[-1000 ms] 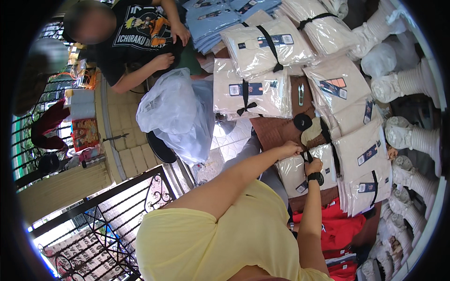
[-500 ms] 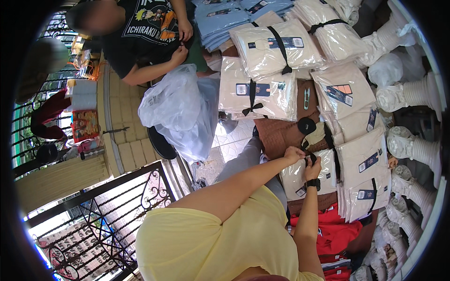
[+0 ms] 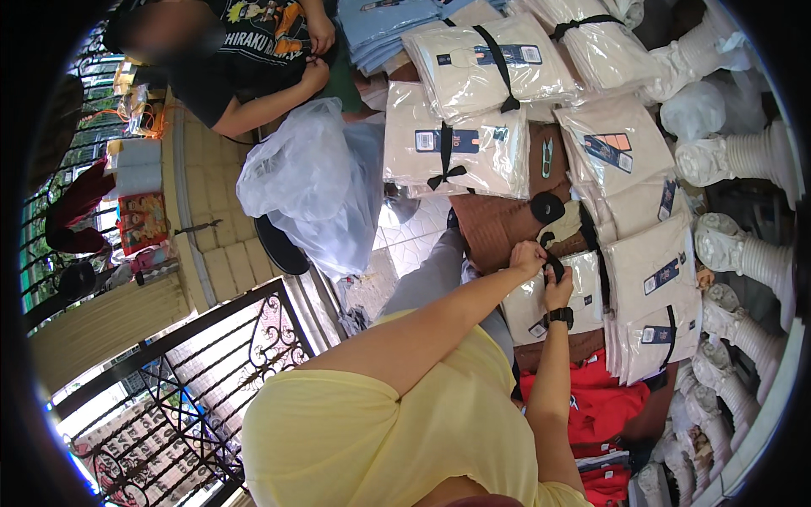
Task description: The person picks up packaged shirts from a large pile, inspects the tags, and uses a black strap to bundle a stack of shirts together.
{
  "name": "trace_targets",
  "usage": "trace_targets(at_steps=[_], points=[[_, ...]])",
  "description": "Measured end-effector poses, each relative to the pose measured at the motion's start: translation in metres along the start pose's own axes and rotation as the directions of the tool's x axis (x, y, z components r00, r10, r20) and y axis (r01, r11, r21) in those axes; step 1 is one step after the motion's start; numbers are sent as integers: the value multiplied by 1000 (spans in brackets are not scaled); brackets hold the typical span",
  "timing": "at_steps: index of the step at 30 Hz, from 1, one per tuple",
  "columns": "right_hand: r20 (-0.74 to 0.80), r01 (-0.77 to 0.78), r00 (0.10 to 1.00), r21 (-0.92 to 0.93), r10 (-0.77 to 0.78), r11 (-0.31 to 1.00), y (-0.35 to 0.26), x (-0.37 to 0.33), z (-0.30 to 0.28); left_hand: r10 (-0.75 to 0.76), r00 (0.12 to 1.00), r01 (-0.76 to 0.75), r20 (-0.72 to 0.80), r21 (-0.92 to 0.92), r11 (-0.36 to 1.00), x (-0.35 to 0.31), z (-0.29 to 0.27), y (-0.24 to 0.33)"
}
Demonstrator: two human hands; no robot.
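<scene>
My left hand (image 3: 528, 257) has its fingers pinched on a black fabric strip (image 3: 554, 265). My right hand (image 3: 558, 291), with a black watch on its wrist, grips the same strip close beside it. Part of the strip rises in a small loop between the hands. Beneath them lies a stack of beige garments (image 3: 524, 308) in clear plastic, on a brown-covered surface (image 3: 483, 235). Just beyond my hands sits a black roll (image 3: 547, 207), next to a piece of beige cloth (image 3: 566, 223). Farther off are small thread snips (image 3: 547, 158).
Tied stacks of packed beige garments (image 3: 460, 148) surround the work spot, with blue packs (image 3: 384, 38) behind. Red clothes (image 3: 604, 397) lie near right. A person (image 3: 262, 68) sits far left behind a large plastic bag (image 3: 312, 186). White wrapped columns (image 3: 743, 249) line the right edge.
The whole view has shifted slightly, so things appear a little higher. Between my hands the black strip now stands up in a clearer loop. My hands stay over the same stack.
</scene>
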State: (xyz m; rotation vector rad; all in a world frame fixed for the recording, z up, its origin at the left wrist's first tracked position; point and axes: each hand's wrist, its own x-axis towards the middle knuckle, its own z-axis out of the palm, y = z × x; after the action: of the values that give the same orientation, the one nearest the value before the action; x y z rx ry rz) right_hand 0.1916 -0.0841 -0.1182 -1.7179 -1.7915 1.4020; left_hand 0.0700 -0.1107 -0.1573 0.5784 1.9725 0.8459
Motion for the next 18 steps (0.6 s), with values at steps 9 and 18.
trace_targets(at_steps=[9, 18], points=[[22, 54, 998, -96, -52, 994, 23, -1, -15, -20, 999, 20, 38, 21, 1000, 22, 3, -22], [49, -110, 994, 197, 102, 974, 16, 11, -6, 12, 982, 42, 190, -278, 960, 5, 0, -23]])
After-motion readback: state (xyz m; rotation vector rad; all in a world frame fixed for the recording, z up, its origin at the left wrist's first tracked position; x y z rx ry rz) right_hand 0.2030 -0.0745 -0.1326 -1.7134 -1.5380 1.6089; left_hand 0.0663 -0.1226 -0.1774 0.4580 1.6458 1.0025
